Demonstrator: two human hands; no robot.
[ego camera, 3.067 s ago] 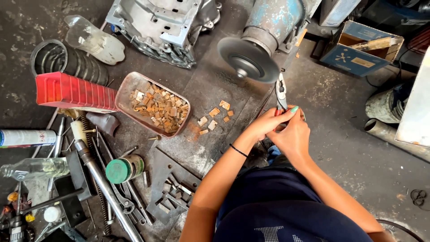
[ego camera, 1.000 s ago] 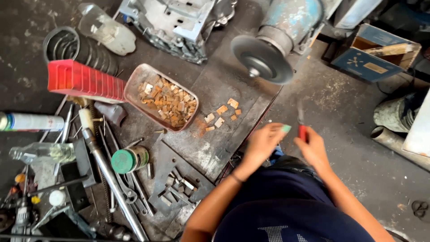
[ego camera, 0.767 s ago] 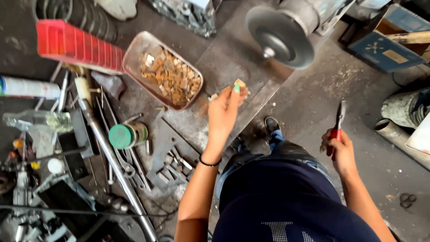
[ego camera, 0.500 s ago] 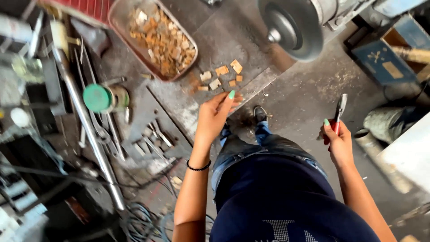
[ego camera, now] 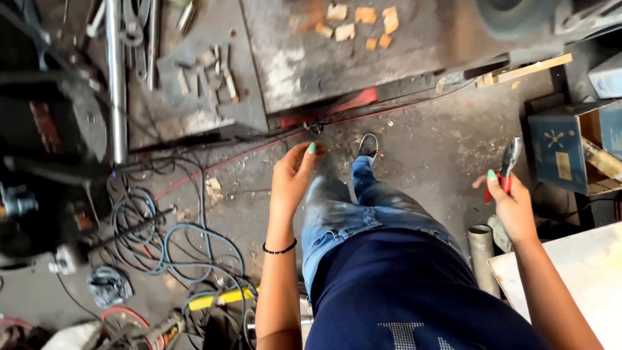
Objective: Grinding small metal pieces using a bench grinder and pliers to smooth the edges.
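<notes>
From the head view, your right hand (ego camera: 515,207) is closed around the red handles of the pliers (ego camera: 506,167), nose pointing up and away from your body, held out to your side near the blue box (ego camera: 560,152). Your left hand (ego camera: 293,178) holds nothing, its grip loose with fingers together, hanging off the counter's near edge. The small tan blocks (ego camera: 363,19) lie clustered near the far edge of the metal counter (ego camera: 389,65), well apart from both hands.

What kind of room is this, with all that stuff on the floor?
Probably a metal workshop. A worn steel worktable holds small cut pieces, cables tangle on the dirty concrete floor, and the right hand holds red-handled pliers.
</notes>
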